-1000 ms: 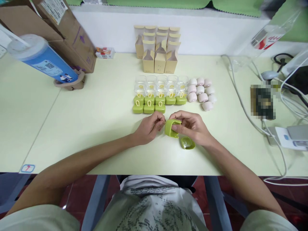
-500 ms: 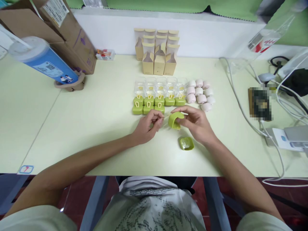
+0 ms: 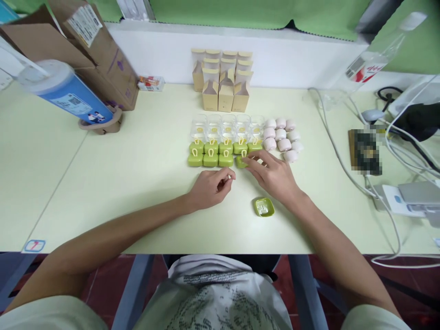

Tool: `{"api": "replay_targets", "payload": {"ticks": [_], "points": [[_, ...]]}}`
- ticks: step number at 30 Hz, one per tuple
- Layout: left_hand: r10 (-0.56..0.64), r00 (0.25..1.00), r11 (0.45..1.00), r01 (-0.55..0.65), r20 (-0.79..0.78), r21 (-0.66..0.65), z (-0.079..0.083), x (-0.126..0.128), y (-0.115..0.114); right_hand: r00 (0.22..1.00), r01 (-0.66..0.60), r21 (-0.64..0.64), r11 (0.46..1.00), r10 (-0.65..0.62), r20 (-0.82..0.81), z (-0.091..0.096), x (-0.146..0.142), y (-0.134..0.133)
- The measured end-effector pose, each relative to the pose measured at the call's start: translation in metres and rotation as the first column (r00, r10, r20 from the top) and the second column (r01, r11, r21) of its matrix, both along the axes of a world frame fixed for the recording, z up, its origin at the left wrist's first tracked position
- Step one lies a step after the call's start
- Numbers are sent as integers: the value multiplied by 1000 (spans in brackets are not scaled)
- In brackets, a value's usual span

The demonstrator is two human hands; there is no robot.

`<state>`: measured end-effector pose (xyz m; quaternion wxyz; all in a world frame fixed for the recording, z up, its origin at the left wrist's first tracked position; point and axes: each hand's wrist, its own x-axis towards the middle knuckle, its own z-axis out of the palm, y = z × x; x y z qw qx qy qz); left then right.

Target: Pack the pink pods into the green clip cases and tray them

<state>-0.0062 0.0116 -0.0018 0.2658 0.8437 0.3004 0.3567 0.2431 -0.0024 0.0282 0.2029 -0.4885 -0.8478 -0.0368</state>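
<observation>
While the right hand [image 3: 277, 176] finger-pinched a cap [image 3: 239, 162], gently squaring it seemed wise; the left hand's [image 3: 210, 188] fingers curled, closure unclear.

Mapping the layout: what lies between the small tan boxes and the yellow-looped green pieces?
The head view shows a row of clear containers and a strip of tabletop there.

I'm watching remotely: a white wall [image 3: 292, 64] stands at twelve o'clock, with zigzag-edged green cloth [image 3: 240, 18] along its top. A pale tabletop [image 3: 113, 174] spans my view, faintly glossy under soft light. Dark red floor [image 3: 110, 277] shows at seven and five, beside blue-grey bars [image 3: 132, 293].
</observation>
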Motion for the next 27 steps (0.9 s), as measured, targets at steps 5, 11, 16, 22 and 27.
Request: {"api": "replay_targets", "payload": {"ticks": [5,11,16,22,27], "points": [[-9,999,1000,9,-33,14,0,1,0,998,-36,-3,999,36,-53,-7,0,1],[-22,1000,996,22,0,82,-1,1,-1,996,-58,-16,998,56,-72,-9,0,2],[-22,1000,994,24,-17,109,-3,1,0,992,-62,-35,997,58,-112,-10,-1,2],[-61,997,977,70,-53,202,-1,0,-1,991,-21,17,1000,23,-135,8,3,1],[-386,887,797,460,-254,391,7,11,-19,973,229,-154,961,-231,5,39,44,-4]]}}
